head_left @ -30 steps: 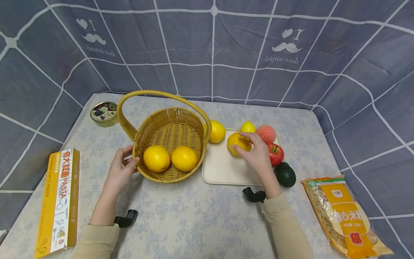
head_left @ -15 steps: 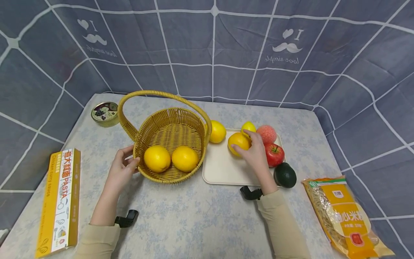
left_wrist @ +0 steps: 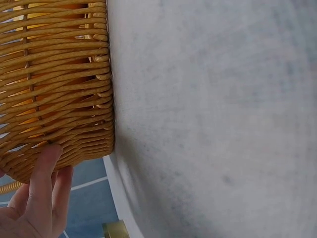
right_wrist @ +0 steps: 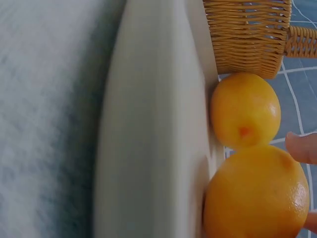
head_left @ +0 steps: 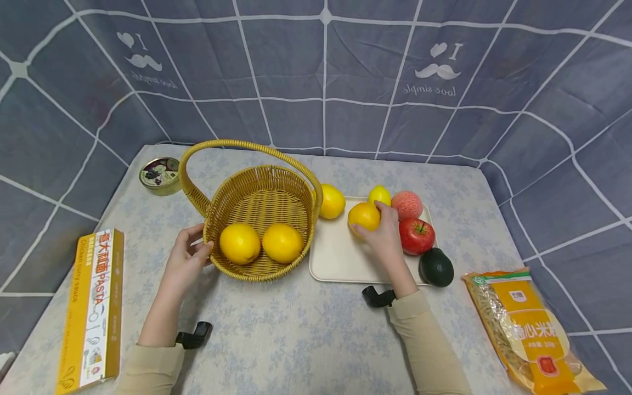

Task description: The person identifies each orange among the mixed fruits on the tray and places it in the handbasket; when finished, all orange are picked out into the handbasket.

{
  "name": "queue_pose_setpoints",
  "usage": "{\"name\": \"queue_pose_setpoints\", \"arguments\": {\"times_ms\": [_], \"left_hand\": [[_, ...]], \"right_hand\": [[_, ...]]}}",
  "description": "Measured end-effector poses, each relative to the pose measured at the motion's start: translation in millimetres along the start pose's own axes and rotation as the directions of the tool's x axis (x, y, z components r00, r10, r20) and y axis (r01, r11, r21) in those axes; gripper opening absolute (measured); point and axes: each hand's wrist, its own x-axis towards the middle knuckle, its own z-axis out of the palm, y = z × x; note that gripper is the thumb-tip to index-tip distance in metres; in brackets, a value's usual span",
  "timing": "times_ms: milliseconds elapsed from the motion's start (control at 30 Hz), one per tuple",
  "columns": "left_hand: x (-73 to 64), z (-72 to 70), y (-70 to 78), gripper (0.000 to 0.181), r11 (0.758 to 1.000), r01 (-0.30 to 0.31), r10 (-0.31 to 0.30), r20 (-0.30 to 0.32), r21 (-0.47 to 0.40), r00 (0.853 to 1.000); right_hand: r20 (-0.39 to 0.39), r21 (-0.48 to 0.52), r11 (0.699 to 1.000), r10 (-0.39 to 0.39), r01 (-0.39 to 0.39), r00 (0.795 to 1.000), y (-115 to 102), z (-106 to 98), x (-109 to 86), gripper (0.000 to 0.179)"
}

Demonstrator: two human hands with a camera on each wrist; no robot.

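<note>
My left hand (head_left: 186,259) holds the near left side of a wicker basket (head_left: 269,175) with a tall arched handle. In the left wrist view a finger (left_wrist: 47,168) lies against the woven wall. Two oranges (head_left: 240,243) sit inside the basket. Over the cream tray (head_left: 336,263), my right hand (head_left: 384,236) grips an orange (head_left: 364,215) from its right side, thumb in front and fingers behind. The right wrist view has this orange (right_wrist: 255,193) low by the tray's surface, with another orange (right_wrist: 245,109) beyond it, next to the basket (right_wrist: 247,39).
At the tray's right side are a yellow lemon (head_left: 379,195), a pink round fruit (head_left: 407,205), a red apple (head_left: 417,236) and a dark green avocado (head_left: 436,267). A pasta box (head_left: 91,307) and a round tin (head_left: 160,175) stand left; a noodle bag (head_left: 533,329) lies right.
My right hand has shifted slightly left and closed in around the orange, showing more of the apple behind it. The left hand and basket have stayed in place.
</note>
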Motion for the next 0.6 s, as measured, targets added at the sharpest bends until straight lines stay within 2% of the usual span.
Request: {"name": "queue_pose_setpoints", "arguments": {"times_ms": [367, 600], "left_hand": [[-1.2, 0.7, 0.5, 0.059, 1.000, -0.014, 0.014, -0.023, 0.018, 1.000], [-2.1, 1.6, 0.0, 0.058, 0.999, -0.025, 0.026, -0.034, 0.025, 0.999]], "right_hand": [[0.006, -0.053, 0.998, 0.040, -0.040, 0.999, -1.5, 4.9, -1.3, 0.083], [-0.002, -0.063, 0.997, 0.033, -0.033, 0.999, -2.8, 6.5, -2.8, 0.082]]}}
